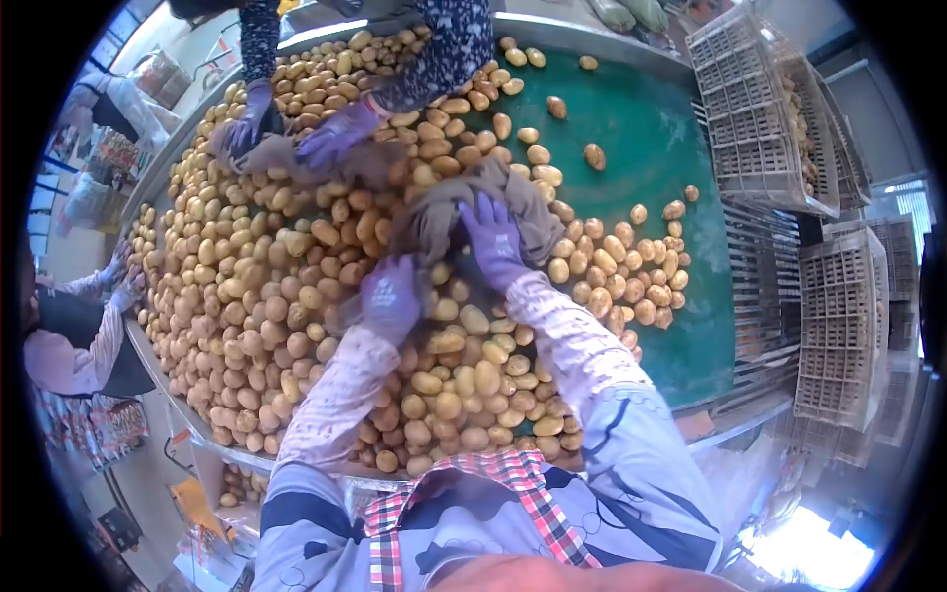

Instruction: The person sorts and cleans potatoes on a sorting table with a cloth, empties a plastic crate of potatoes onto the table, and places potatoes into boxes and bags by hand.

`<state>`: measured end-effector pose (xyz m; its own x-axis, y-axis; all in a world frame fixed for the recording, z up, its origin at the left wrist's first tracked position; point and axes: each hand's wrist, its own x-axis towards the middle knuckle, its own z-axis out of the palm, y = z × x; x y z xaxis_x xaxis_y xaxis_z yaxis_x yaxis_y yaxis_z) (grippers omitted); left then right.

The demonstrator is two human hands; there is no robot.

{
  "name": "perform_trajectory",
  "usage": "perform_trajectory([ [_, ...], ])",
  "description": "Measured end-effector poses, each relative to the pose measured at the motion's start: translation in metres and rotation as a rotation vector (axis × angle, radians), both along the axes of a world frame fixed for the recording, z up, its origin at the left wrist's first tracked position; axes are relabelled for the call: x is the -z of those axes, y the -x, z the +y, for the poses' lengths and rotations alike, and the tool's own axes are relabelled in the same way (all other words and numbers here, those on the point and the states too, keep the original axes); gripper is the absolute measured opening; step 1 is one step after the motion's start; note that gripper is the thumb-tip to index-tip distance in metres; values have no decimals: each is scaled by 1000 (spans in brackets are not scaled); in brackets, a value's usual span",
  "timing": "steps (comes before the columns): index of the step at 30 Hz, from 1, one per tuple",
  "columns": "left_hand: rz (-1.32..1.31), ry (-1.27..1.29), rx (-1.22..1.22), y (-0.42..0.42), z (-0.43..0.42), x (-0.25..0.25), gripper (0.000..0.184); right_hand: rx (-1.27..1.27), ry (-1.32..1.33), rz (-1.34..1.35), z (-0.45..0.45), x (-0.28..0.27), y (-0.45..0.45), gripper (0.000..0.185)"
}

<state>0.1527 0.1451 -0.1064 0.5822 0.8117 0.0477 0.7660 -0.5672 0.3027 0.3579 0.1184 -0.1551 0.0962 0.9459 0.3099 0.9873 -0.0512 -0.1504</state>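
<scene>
My right hand (490, 237), in a purple glove, lies on a bunched grey-brown cloth (523, 202) with its fingers stretched out and a little apart. The cloth rests on a spread of yellow-brown potatoes (444, 390). Just left of it, my left hand (393, 296), also gloved in purple, is low over the potatoes near the cloth's left edge. Motion blurs this hand, and its fingers are mostly hidden. Whether it grips part of the cloth cannot be made out.
Across the green-surfaced table (631, 118), another person's purple-gloved hands (335, 133) press a second cloth (281, 158) onto potatoes. At the left edge are a further person's gloved hands (126, 281). Plastic crates (843, 331) stand at right, beyond a slatted section (760, 286).
</scene>
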Motion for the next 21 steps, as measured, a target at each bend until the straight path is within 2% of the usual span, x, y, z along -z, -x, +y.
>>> perform_trajectory([
  [2, 58, 50, 38, -7, 4, -5, 33, 135, 131, 178, 24, -42, 17, 58],
  [3, 51, 109, 79, -1, 4, -11, 32, 186, 133, 188, 31, -7, 22, 61],
  [4, 47, 175, 126, 11, -3, -20, 32, 82, 120, 288, 6, -32, 31, 61],
  [5, 44, 248, 176, 24, -12, -28, 31, 31, 234, 380, -20, -55, 41, 61],
  [6, 121, 274, 209, 38, -19, -37, 28, -99, 261, 404, -48, -23, 38, 58],
  [7, 50, 211, 259, 57, -29, -42, 26, -80, 523, 573, -72, -24, 45, 56],
  [8, 51, 241, 251, 67, -33, -59, 25, -256, 376, 516, -108, -12, 49, 55],
  [9, 115, 333, 210, 77, -35, -72, 22, -341, 527, 607, -123, -47, 49, 52],
  [10, 58, 387, 262, 91, -30, -73, 27, -482, 540, 702, -127, -48, 38, 48],
  [12, -20, 705, 209, 117, -17, -71, 33, -775, 541, 878, -107, -47, 12, 42],
  [13, -30, 850, 215, 118, -7, -76, 38, -911, 468, 757, -74, -44, -4, 34],
  [14, -64, 721, 160, 112, -5, -86, 37, -576, 536, 1018, -39, -56, -10, 30],
  [15, -100, 587, 113, 99, -5, -98, 36, -168, 477, 1428, -4, -68, -16, 31],
  [16, -139, 453, 75, 89, -2, -103, 35, 192, 265, 1743, 32, -80, -22, 37],
  [17, -78, 309, 81, 88, -2, -92, 41, 81, 184, 1128, 65, -64, -40, 32],
  [18, -158, 277, 126, 80, -3, -89, 43, 140, 54, 480, 98, -50, -58, 37],
  [19, -236, 244, 168, 68, -7, -88, 45, 109, 208, 226, 123, -33, -68, 38],
  [20, -311, 214, 205, 59, -13, -86, 47, 116, 263, 303, 132, -26, -66, 41],
  [21, -209, 269, 211, 55, -24, -72, 52, 104, 264, 247, 135, -15, -56, 42],
])
